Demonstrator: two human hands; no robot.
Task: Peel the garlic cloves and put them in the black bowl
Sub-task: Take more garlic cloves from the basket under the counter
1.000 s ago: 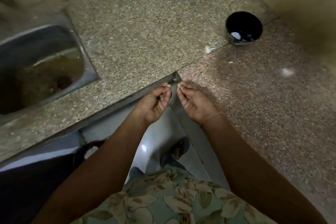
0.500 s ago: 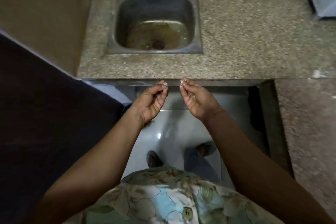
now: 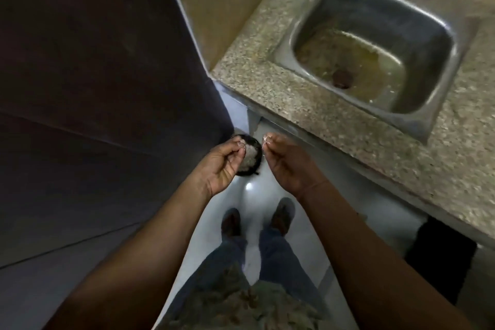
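Note:
My left hand (image 3: 223,162) is held out over the floor, fingertips pinched on a small pale piece of garlic (image 3: 242,145). To its right, a short gap away, my right hand (image 3: 288,165) pinches a thin pale scrap of garlic skin (image 3: 265,138). Directly under my left fingers, a dark round container (image 3: 255,159) on the floor holds pale flaky scraps; my hand covers its left side. The black bowl is out of view.
A speckled stone counter (image 3: 267,83) with a steel sink (image 3: 428,128) runs along the right. A dark panel (image 3: 93,61) fills the left. My feet (image 3: 284,214) stand on pale floor tiles. A dark opening (image 3: 439,257) shows under the counter.
The view has swung left, from the counter with the black bowl past the sink to the floor. My hands have drawn slightly apart and now hang over the dark floor container.

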